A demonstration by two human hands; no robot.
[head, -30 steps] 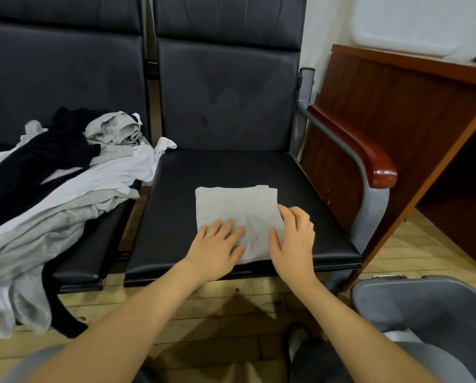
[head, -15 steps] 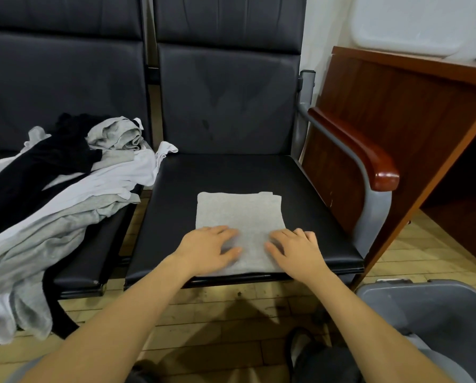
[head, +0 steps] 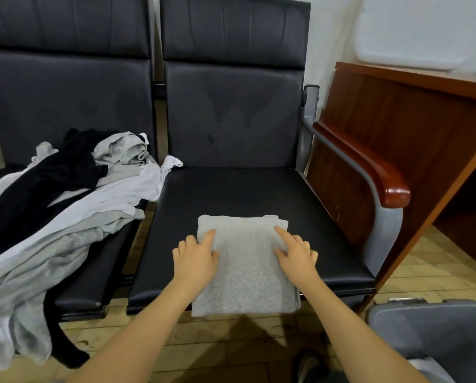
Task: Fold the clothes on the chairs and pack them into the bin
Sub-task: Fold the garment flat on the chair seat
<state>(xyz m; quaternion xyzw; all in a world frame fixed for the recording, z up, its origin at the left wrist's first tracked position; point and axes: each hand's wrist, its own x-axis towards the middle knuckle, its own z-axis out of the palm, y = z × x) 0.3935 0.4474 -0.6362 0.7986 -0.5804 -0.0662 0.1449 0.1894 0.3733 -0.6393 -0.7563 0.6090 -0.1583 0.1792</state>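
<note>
folded light grey knit garment [head: 245, 268], soft, light, floppy, overhanging seat edge; best scooped under both side edges, where left hand [head: 195, 258] and right hand [head: 296, 255] rest with relaxed, empty fingers.

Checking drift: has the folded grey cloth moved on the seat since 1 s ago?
Yes. The folded grey cloth slid toward the seat's front edge and now overhangs it.
</note>
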